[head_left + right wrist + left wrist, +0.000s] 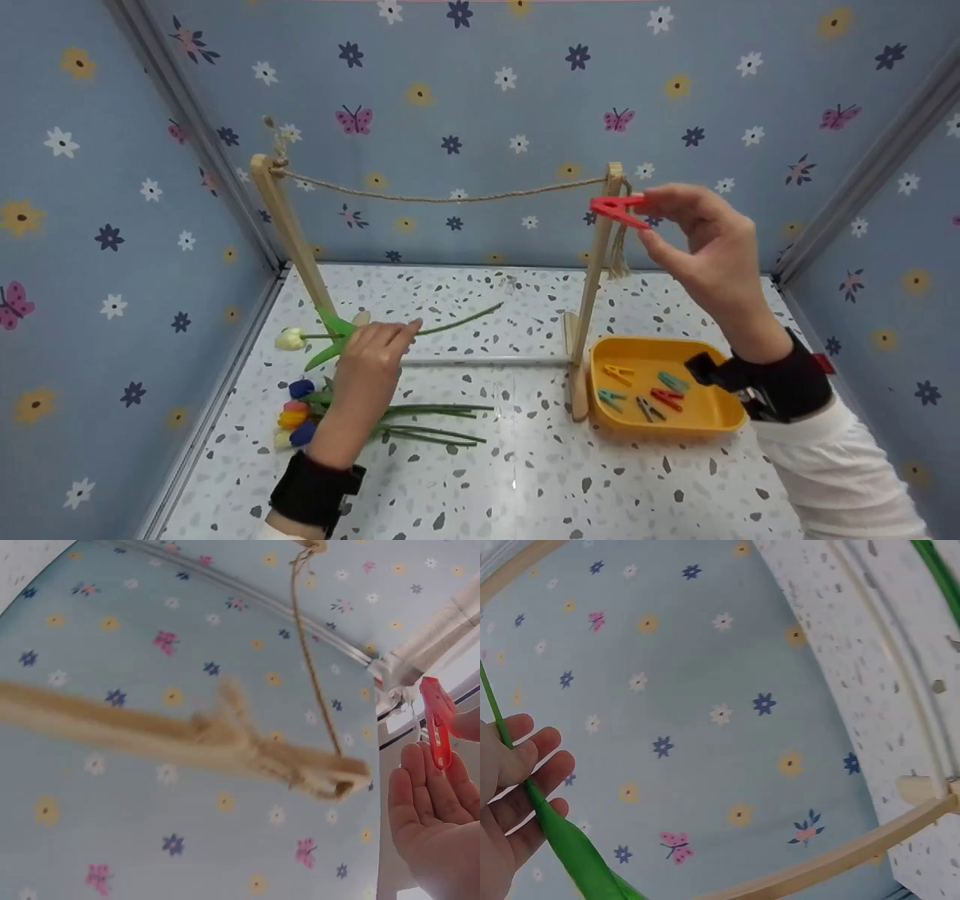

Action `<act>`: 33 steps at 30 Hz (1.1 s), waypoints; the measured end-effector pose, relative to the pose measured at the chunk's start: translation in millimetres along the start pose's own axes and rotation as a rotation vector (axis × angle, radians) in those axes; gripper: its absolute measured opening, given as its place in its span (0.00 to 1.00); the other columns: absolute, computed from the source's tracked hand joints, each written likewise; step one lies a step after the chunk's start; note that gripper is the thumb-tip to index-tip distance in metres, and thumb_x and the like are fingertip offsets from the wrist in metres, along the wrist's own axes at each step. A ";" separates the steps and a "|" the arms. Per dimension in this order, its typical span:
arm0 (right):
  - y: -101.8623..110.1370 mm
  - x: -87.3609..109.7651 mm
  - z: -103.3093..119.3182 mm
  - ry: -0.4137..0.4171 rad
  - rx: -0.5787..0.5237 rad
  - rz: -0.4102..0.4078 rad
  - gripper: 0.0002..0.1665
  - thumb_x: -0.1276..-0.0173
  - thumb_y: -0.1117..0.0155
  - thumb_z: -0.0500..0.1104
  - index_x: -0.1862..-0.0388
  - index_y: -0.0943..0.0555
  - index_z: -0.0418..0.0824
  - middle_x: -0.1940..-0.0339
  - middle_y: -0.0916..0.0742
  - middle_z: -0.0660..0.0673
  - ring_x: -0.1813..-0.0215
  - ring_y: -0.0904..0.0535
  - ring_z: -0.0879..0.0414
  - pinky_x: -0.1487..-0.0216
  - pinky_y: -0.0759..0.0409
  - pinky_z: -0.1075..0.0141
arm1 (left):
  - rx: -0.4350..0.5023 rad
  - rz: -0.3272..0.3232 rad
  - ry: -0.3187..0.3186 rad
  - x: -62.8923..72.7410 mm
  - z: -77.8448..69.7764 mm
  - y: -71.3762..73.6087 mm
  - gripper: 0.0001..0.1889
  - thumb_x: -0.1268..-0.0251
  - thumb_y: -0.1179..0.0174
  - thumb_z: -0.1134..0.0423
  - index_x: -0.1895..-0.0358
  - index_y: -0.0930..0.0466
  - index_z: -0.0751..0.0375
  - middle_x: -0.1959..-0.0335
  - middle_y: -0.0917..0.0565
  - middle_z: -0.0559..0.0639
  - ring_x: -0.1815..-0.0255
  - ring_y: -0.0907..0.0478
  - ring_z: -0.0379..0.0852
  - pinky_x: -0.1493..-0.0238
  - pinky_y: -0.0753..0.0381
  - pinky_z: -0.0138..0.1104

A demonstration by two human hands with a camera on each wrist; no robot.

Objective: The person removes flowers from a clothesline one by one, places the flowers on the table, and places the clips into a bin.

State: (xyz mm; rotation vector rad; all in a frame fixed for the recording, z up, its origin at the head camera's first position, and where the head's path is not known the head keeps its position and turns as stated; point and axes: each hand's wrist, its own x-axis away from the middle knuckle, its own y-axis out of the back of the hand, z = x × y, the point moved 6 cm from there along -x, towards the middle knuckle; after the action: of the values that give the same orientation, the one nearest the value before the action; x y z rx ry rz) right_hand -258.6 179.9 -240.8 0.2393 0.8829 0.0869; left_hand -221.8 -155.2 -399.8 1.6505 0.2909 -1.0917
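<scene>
My left hand (369, 358) holds a white tulip (289, 339) by its green stem, the bloom pointing left and the stem tip reaching right. In the left wrist view the thumb and fingers pinch that stem (532, 791) just beside its leaves (581, 859). Up at the right post, my right hand (705, 251) pinches a red clothespin (619, 210) by its handle ends, its nose toward the left. The right wrist view shows the same clothespin (436, 724) between thumb and fingers. A twine line (442, 199) sags between two wooden posts, left of the clothespin.
A yellow tray (712, 409) with several clothespins stands right of the right wooden post (596, 277). More tulips (294, 412) in blue, yellow, pink and white lie at the front left. A white bar (487, 361) joins the posts low down. Patterned panels surround the speckled table (540, 480).
</scene>
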 end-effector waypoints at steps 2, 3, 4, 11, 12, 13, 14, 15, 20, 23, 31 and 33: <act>15.1 15.5 -14.1 -0.044 0.073 -0.008 0.23 0.46 0.37 0.21 0.49 0.23 0.26 0.52 0.16 0.41 0.50 0.19 0.53 0.44 0.24 0.68 | -0.027 0.047 -0.027 13.6 -1.1 -11.5 0.23 0.55 0.35 0.84 0.54 0.16 0.61 0.67 0.16 0.53 0.65 0.20 0.51 0.57 0.20 0.42; 21.5 23.3 -21.0 -0.066 0.100 -0.011 0.23 0.45 0.37 0.21 0.49 0.23 0.27 0.52 0.17 0.41 0.50 0.19 0.53 0.44 0.24 0.69 | -0.043 0.069 -0.038 20.0 -1.4 -17.1 0.22 0.55 0.34 0.82 0.55 0.16 0.61 0.68 0.16 0.53 0.66 0.20 0.51 0.59 0.21 0.41; 27.3 30.8 -27.7 -0.088 0.125 -0.013 0.23 0.45 0.37 0.21 0.49 0.23 0.27 0.52 0.17 0.41 0.50 0.19 0.54 0.44 0.24 0.70 | -0.057 0.089 -0.046 26.2 -1.5 -22.4 0.21 0.55 0.34 0.81 0.55 0.16 0.61 0.68 0.16 0.53 0.66 0.20 0.51 0.60 0.21 0.41; 56.8 76.6 -75.9 -0.254 0.254 -0.046 0.22 0.43 0.35 0.25 0.48 0.24 0.28 0.52 0.17 0.40 0.51 0.20 0.56 0.45 0.25 0.74 | -0.104 0.214 -0.060 61.3 0.2 -52.5 0.16 0.51 0.33 0.76 0.56 0.16 0.61 0.68 0.16 0.54 0.66 0.21 0.51 0.61 0.23 0.42; 60.2 83.3 -84.3 -0.286 0.267 -0.054 0.21 0.43 0.34 0.26 0.48 0.24 0.28 0.52 0.17 0.39 0.52 0.20 0.57 0.45 0.26 0.75 | -0.107 0.235 -0.059 65.8 0.6 -56.1 0.16 0.51 0.33 0.76 0.56 0.16 0.61 0.68 0.16 0.54 0.65 0.21 0.52 0.61 0.22 0.42; 63.3 90.0 -92.6 -0.319 0.286 -0.059 0.21 0.42 0.33 0.28 0.49 0.24 0.29 0.52 0.17 0.39 0.52 0.20 0.58 0.45 0.26 0.77 | -0.116 0.259 -0.060 70.3 0.8 -59.9 0.16 0.51 0.33 0.76 0.57 0.16 0.61 0.68 0.16 0.54 0.65 0.21 0.51 0.60 0.23 0.42; 66.2 97.0 -101.0 -0.351 0.301 -0.062 0.21 0.42 0.33 0.30 0.49 0.23 0.30 0.52 0.17 0.39 0.52 0.20 0.60 0.46 0.26 0.78 | -0.126 0.280 -0.061 74.6 1.0 -63.1 0.16 0.51 0.33 0.75 0.57 0.16 0.60 0.68 0.16 0.54 0.64 0.21 0.52 0.60 0.22 0.42; 68.7 104.4 -109.6 -0.384 0.315 -0.063 0.21 0.41 0.32 0.33 0.48 0.23 0.32 0.52 0.17 0.40 0.52 0.20 0.62 0.46 0.27 0.79 | -0.138 0.300 -0.063 78.8 1.2 -66.5 0.16 0.51 0.33 0.75 0.56 0.16 0.60 0.67 0.16 0.54 0.64 0.21 0.52 0.60 0.22 0.42; 80.4 141.9 -149.0 -0.538 0.409 -0.047 0.23 0.40 0.31 0.45 0.48 0.22 0.37 0.50 0.16 0.41 0.52 0.20 0.61 0.47 0.29 0.82 | -0.181 0.380 -0.068 97.6 2.3 -80.8 0.16 0.52 0.32 0.74 0.57 0.16 0.60 0.67 0.17 0.55 0.64 0.21 0.52 0.61 0.23 0.42; 88.1 163.5 -169.9 -0.640 0.469 -0.035 0.25 0.39 0.32 0.51 0.47 0.21 0.39 0.49 0.16 0.42 0.49 0.20 0.55 0.45 0.26 0.76 | -0.191 0.400 -0.058 107.7 3.5 -88.0 0.14 0.52 0.32 0.74 0.58 0.16 0.60 0.68 0.17 0.55 0.65 0.22 0.52 0.61 0.23 0.42; 104.6 210.5 -209.1 -0.825 0.553 -0.013 0.27 0.37 0.35 0.54 0.45 0.22 0.39 0.48 0.16 0.40 0.48 0.21 0.48 0.51 0.26 0.80 | -0.218 0.464 -0.033 127.3 3.7 -102.7 0.12 0.50 0.34 0.74 0.60 0.15 0.60 0.67 0.17 0.55 0.64 0.22 0.52 0.61 0.23 0.43; 106.6 219.3 -216.8 -0.844 0.565 -0.012 0.26 0.37 0.35 0.52 0.45 0.21 0.38 0.49 0.16 0.38 0.49 0.21 0.48 0.57 0.29 0.85 | -0.219 0.481 -0.024 131.4 4.0 -106.9 0.12 0.50 0.33 0.73 0.60 0.15 0.60 0.67 0.17 0.55 0.64 0.22 0.52 0.62 0.24 0.43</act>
State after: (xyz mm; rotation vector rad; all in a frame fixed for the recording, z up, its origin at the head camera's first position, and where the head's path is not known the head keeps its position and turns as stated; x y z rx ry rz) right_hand -285.0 358.5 -512.6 0.7337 0.0458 -0.2678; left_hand -223.0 -160.3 -569.1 1.4120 -0.0081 -0.6879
